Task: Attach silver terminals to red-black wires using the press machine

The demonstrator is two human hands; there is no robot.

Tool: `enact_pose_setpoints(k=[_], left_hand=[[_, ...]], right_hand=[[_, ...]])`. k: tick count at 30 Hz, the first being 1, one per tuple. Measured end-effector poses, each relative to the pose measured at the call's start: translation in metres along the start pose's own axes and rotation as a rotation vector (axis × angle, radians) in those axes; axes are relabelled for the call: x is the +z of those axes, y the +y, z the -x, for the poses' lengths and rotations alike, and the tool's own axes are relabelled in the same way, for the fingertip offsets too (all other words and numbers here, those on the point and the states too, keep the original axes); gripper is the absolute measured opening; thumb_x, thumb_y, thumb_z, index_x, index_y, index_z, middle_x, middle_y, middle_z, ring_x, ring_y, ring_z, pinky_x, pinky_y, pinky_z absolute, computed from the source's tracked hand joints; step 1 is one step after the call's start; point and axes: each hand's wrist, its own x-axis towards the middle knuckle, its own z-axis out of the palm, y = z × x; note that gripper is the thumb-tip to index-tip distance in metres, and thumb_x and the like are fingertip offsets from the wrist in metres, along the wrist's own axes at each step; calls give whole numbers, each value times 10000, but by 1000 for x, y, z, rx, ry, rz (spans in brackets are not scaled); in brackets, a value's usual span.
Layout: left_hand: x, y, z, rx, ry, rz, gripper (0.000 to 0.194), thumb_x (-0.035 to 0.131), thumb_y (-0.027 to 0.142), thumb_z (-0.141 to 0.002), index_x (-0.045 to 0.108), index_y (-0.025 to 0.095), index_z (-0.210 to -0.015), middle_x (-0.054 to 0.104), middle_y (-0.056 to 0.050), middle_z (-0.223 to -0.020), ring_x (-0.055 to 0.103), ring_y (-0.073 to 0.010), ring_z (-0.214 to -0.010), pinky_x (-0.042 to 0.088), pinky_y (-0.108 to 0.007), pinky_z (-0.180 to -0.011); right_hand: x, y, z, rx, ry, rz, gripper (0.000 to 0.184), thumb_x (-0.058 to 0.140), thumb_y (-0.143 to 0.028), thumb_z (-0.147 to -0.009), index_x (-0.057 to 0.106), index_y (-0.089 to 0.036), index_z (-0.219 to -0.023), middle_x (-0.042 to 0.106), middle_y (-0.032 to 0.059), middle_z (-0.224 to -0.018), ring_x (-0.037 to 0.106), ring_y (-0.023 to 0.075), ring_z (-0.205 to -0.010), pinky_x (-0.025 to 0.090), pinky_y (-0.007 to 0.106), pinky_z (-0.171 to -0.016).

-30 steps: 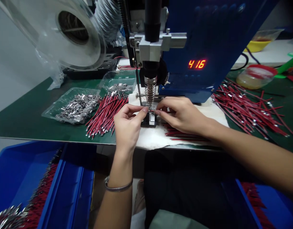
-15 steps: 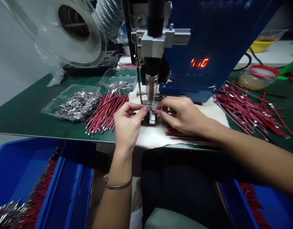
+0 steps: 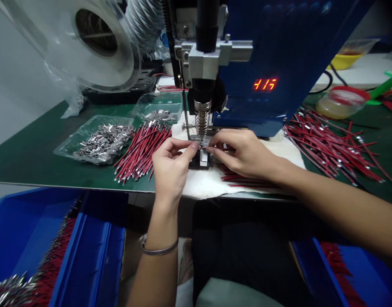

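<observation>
Digits on the display (image 3: pixel 265 84) alone visibly change since the earlier frame. Right hand (image 3: pixel 243 153) pinches a red wire (image 3: pixel 203 148) over the fixture (image 3: pixel 203 158); left hand's (image 3: pixel 172 164) fingers close nearby, grip unclear. A narrow gap separates them; the worktop's (image 3: pixel 33 140) front edge runs below.

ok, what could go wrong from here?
1. The left hand and right hand have fingertips close to the spring-wrapped tip; a slip could bring them into contact with it.
2. The red wire at the right fingertips is thin; it might shift out of line.
3. Loose wires beneath the right hand lie near the table's front edge; a forearm could sweep some off.
</observation>
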Motion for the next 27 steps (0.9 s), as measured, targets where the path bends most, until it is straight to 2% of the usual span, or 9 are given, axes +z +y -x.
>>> enact_pose_setpoints(k=[13,27], left_hand=[[1,-2,-1,38,-12,52,135,788,252,-729,675,182,-749,685,-26,-775,609,-127,-697,449,-235,-602],[1,-2,0,31,6,3,160,782,292,-733,665,185,-754,685,-37,-797,615,-138,-705,450,-248,-606]], right_hand=[[-1,0,0,-30,6,30,118,577,-221,-923,654,-138,-893,642,41,-801,555,139,-691,393,251,-634],[-1,2,3,-24,3,30,125,573,-231,-928,653,-144,-891,649,45,-805,549,142,-685,390,259,-634]])
